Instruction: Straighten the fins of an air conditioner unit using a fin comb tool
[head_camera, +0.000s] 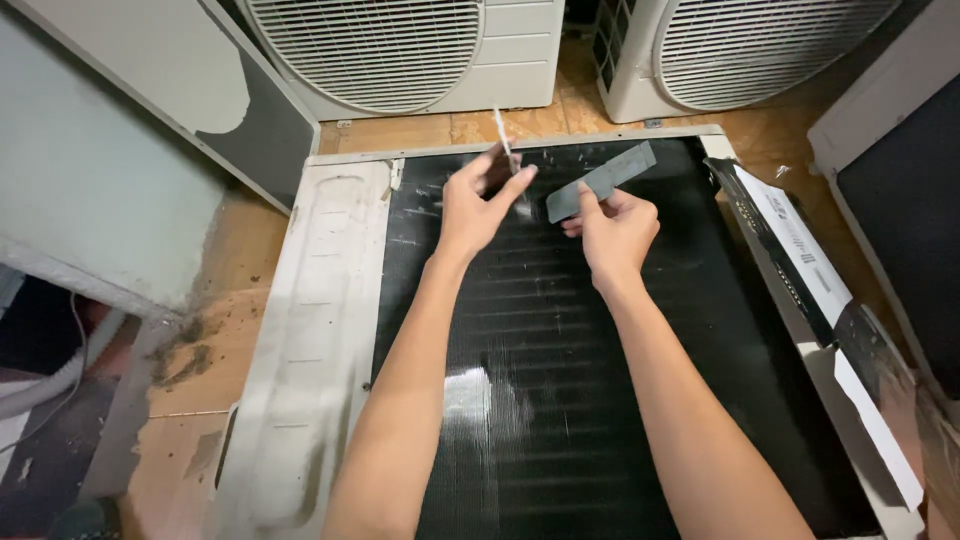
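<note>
My left hand (478, 205) pinches a thin pale strip (502, 130) that stands nearly upright between thumb and fingers. My right hand (612, 230) grips a flat grey rectangular piece (605, 180), tilted up to the right. Both hands hover close together over the far end of a black finned coil panel (560, 400) of an air-conditioner unit lying flat on the floor. The panel's fins show bent, scuffed spots near the hands. The unit's white side casing (320, 330) runs along the left.
Two white outdoor units with round fan grilles (370, 45) (760, 40) stand at the back. A pale panel (120, 150) leans at the left. A black-and-white side bracket (800, 250) edges the coil on the right. Another dark panel (900, 210) lies far right. Dirt litters the tiled floor (190, 350).
</note>
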